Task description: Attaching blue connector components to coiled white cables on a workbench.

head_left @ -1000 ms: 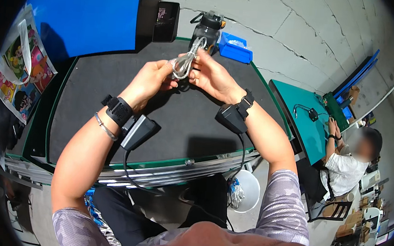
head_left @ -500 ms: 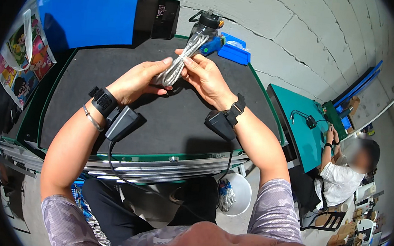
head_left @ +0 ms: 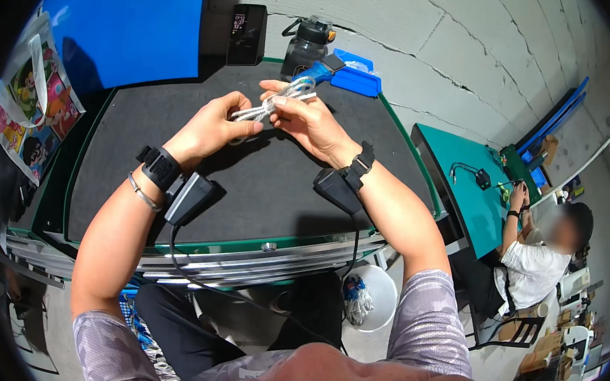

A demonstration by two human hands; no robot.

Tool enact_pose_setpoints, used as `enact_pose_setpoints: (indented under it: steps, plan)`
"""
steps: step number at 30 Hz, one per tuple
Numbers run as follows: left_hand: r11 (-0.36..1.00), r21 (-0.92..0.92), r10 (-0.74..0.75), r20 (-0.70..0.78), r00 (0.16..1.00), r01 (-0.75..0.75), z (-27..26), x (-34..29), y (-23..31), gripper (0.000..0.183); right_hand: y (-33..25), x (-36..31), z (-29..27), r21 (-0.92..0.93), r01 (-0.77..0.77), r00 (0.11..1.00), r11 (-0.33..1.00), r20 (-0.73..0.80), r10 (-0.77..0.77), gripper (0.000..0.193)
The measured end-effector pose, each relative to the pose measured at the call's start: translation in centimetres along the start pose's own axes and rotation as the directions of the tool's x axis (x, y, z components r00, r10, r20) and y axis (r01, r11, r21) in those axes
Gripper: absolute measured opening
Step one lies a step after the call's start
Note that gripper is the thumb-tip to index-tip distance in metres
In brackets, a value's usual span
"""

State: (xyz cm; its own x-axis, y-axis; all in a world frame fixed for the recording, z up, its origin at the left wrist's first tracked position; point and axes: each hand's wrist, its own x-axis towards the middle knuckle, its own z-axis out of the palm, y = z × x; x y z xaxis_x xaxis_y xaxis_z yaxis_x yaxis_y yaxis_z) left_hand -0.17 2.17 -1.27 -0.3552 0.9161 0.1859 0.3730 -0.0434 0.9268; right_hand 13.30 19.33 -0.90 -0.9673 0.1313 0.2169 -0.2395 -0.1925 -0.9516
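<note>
Over the dark mat, both hands hold a coiled bundle of whitish cable [head_left: 268, 107], pinched in at its middle with loops at its upper right end. My left hand [head_left: 217, 123] closes on the lower left part, thumb along it. My right hand [head_left: 312, 123] grips the middle and upper part between thumb and fingers; its index finger reaches out to the left. A blue piece with a dark grey end [head_left: 319, 70] lies just beyond the loops; whether it joins the cable I cannot tell. Black boxes with leads are strapped to both wrists.
Along the back stand a dark phone-like device [head_left: 248, 35], a drink bottle [head_left: 306, 46] and a blue tray [head_left: 357, 80]. A patterned bag [head_left: 40, 98] hangs left. A white bucket [head_left: 380, 300] holds cable bundles below. A co-worker [head_left: 535, 269] sits right at a green table [head_left: 456, 177].
The cable bundle has turned from steep to flatter between my hands, and its loops look more compact. My left hand has shifted slightly left along it.
</note>
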Motion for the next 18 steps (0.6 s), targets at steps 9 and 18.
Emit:
enact_pose_setpoints:
  steps: [9, 18]
  plan:
    - [0.98, -0.04, 0.185, -0.16, 0.97, -0.193, 1.2, 0.1, -0.3, 0.028, -0.2, -0.3, 0.9, -0.097, 0.055, 0.998, 0.994, 0.046, -0.051, 0.057]
    - [0.995, 0.097, 0.006, 0.001, 1.0, -0.006, 0.0, -0.3, 0.5, 0.033, -0.7, 0.2, -0.6, -0.115, 0.098, 0.982, 0.989, -0.152, -0.115, 0.057]
